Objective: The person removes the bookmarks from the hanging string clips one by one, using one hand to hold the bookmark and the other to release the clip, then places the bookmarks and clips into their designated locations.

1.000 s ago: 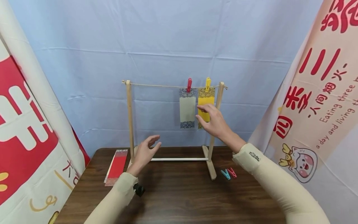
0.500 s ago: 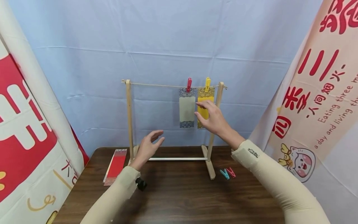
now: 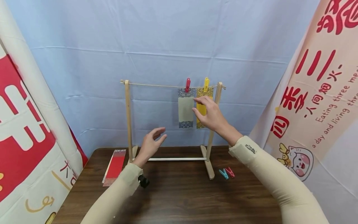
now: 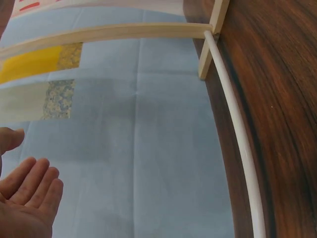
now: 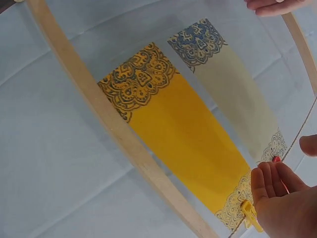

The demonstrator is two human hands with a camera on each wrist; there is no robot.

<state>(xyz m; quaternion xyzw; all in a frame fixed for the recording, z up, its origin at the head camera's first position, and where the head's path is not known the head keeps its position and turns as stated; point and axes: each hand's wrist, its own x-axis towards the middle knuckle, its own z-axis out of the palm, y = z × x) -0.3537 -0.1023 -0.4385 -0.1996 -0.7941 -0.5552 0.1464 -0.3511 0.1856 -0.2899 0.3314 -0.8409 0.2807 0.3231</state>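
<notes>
A pale grey-green card with blue lace-pattern ends hangs from a string, held by a red clothespin. Beside it a yellow card hangs under a yellow clothespin. My right hand is raised in front of the yellow card, fingers and thumb apart, with nothing between them. Lower and to the left, my left hand hovers above the rack's white crossbar, thumb spread from relaxed fingers. In the left wrist view its palm faces up toward the camera, bare.
The wooden rack stands on a dark wood table. Red and pale cards lie overlapping at the left. A blue clothespin and a pink clothespin lie beside the rack's right foot. A light blue cloth hangs behind.
My left hand has risen and shifted right. My right hand has moved slightly up and left in front of the yellow card. The cards and clothespins keep their places on the string.
</notes>
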